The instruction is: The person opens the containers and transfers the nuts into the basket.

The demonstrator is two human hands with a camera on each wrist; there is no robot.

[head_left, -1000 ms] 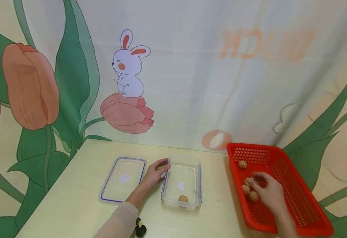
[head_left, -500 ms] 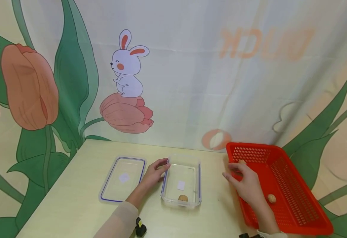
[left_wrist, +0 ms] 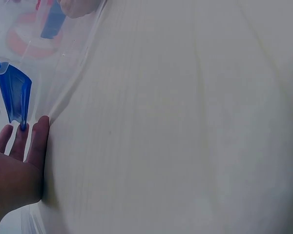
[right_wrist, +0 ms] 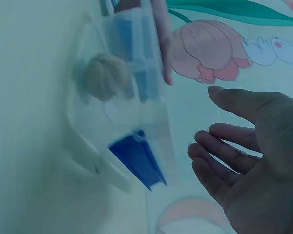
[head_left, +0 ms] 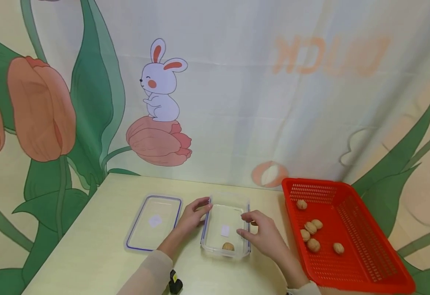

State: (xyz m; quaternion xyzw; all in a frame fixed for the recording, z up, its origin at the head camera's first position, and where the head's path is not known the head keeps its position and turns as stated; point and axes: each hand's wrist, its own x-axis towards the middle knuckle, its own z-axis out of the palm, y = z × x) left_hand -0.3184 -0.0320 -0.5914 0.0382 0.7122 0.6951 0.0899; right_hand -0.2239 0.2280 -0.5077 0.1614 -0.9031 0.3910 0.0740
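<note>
A clear plastic food container with blue clips stands uncovered on the table, one walnut lying at its near end. My left hand rests against the container's left side; the left wrist view has its fingers fairly straight beside a blue clip. At the container's right side is my right hand, thumb and fingers apart. From the right wrist I see no thing between those fingers, and the container is just beside them. Several walnuts lie in a red plastic basket on the right.
The container's clear lid, with a blue seal, lies flat to the left of my left hand. A printed curtain with a rabbit and tulips hangs behind the table. A black and yellow wrist device shows by the left sleeve.
My right hand has left the red basket and moved left to the container, uncovering the walnuts it had hidden. The left hand and the container have stayed in place.
</note>
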